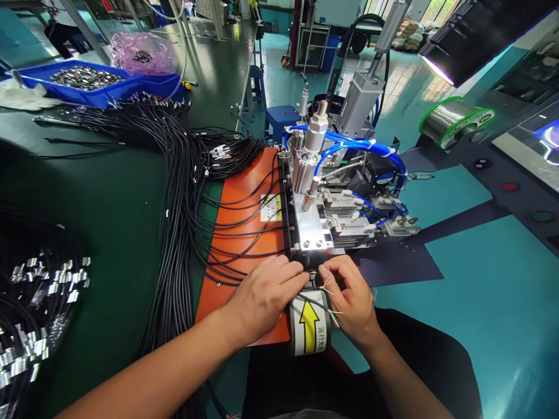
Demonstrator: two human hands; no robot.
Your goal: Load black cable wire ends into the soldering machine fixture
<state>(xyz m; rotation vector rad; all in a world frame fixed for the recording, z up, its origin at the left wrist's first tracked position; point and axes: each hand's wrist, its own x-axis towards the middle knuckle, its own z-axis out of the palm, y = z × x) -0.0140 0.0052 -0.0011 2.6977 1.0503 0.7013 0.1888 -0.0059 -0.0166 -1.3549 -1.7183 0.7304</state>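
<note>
Left hand [266, 294] at 9 o'clock of the small metal pneumatic fixture [325, 203], fingers closed on a thin black cable [244, 255] to steady it at the fixture's mouth. Right hand [349, 297] at 3 o'clock, pinching the cable's stripped coloured wire ends [328, 286], fanned apart. Spare black cables [183, 174] at 10 o'clock across the orange mat [238, 198].

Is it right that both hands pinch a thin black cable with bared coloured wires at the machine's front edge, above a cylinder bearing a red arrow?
Not quite: the arrow on the white-labelled cylinder is yellow, not red. The head view shows it. The left hand and right hand do pinch the thin black cable with bared coloured wires at the front edge of the metal machine.
</note>
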